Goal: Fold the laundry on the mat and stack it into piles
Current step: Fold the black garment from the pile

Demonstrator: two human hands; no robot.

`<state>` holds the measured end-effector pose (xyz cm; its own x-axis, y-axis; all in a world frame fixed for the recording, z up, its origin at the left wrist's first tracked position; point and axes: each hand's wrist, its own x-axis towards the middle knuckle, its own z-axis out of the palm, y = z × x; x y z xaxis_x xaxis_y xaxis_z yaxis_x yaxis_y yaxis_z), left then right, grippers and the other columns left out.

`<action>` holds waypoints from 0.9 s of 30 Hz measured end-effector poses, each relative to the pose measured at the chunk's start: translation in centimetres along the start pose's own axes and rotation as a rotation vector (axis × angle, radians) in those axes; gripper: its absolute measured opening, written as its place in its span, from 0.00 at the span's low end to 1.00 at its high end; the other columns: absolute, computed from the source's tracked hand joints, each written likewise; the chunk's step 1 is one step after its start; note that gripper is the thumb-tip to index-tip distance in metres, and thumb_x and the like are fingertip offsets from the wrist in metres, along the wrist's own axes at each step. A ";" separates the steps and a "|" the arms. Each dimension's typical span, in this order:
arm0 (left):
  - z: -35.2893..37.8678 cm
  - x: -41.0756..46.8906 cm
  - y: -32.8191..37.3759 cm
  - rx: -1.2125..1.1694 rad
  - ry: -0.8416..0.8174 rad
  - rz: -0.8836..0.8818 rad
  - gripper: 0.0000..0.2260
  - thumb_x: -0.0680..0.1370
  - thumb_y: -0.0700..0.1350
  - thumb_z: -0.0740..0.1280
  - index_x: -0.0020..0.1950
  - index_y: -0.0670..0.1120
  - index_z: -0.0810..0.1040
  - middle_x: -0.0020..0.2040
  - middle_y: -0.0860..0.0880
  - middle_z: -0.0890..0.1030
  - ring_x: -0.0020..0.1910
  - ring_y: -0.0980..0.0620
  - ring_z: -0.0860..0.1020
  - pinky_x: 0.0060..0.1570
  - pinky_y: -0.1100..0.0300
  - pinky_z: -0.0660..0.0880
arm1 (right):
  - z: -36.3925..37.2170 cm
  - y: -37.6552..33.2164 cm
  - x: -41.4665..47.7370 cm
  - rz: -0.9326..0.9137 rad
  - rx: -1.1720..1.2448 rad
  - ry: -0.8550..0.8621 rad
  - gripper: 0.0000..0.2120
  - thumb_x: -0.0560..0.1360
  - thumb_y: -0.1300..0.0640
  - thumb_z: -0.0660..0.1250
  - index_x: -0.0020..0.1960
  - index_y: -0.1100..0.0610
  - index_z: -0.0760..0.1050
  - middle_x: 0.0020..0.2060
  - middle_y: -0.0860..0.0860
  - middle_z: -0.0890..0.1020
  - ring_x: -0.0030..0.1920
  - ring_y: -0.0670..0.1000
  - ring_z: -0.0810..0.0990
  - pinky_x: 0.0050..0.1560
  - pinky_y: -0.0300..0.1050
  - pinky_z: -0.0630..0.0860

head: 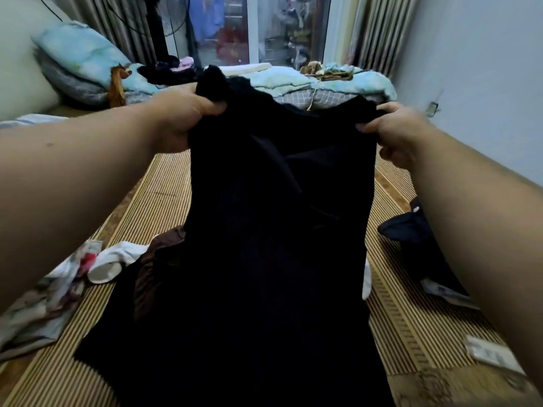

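Note:
A large black garment (273, 230) hangs spread in front of me, its lower part draped down over the striped bamboo mat (393, 327). My left hand (182, 118) grips a bunched upper corner of it. My right hand (393, 130) pinches the opposite upper edge. Both arms are stretched forward, holding the cloth up at chest height. A brown garment (158, 259) and a white one (114, 259) lie partly under its left side.
A crumpled patterned cloth (44, 304) lies on the mat at left, a dark navy garment (411, 230) at right. Light blue bedding (323, 80) and pillows (79, 54) are heaped at the far end, before a glass door. A wall runs along the right.

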<state>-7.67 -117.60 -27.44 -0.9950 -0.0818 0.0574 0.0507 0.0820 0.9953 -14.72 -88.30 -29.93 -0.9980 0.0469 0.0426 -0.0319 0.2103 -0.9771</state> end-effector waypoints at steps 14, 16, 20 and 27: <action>-2.6 -6.3 -8.4 0.577 -0.093 -0.086 0.12 0.73 0.27 0.66 0.40 0.43 0.77 0.33 0.48 0.78 0.32 0.57 0.76 0.31 0.69 0.72 | -0.9 10.8 -9.2 -0.043 -0.259 -0.214 0.10 0.70 0.71 0.71 0.44 0.61 0.72 0.37 0.54 0.75 0.37 0.49 0.73 0.39 0.45 0.71; -2.7 -9.6 -8.5 0.672 -0.141 -0.050 0.10 0.72 0.29 0.68 0.40 0.43 0.80 0.32 0.50 0.80 0.30 0.59 0.77 0.30 0.72 0.72 | -1.9 11.0 -12.6 -0.096 -0.403 -0.258 0.10 0.70 0.66 0.74 0.43 0.63 0.72 0.34 0.52 0.73 0.35 0.47 0.70 0.39 0.43 0.69; -3.1 -15.4 -9.2 0.839 -0.154 0.137 0.11 0.71 0.29 0.67 0.40 0.44 0.82 0.36 0.47 0.82 0.33 0.60 0.77 0.35 0.72 0.69 | -3.8 10.8 -19.2 -0.146 -0.460 -0.295 0.12 0.70 0.66 0.74 0.39 0.61 0.69 0.31 0.48 0.71 0.29 0.42 0.66 0.35 0.41 0.65; -4.7 -21.6 -16.5 1.013 -0.515 0.431 0.22 0.66 0.37 0.63 0.48 0.63 0.80 0.55 0.65 0.80 0.53 0.68 0.75 0.57 0.70 0.70 | -4.6 14.5 -27.0 -0.089 -0.707 -0.484 0.15 0.70 0.67 0.70 0.40 0.47 0.72 0.38 0.34 0.80 0.41 0.33 0.75 0.40 0.28 0.69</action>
<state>13.40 -121.90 -44.72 -0.8426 0.5289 0.1014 0.5244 0.7630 0.3780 12.04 -82.02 -44.29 -0.9120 -0.3864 -0.1380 -0.2298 0.7597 -0.6083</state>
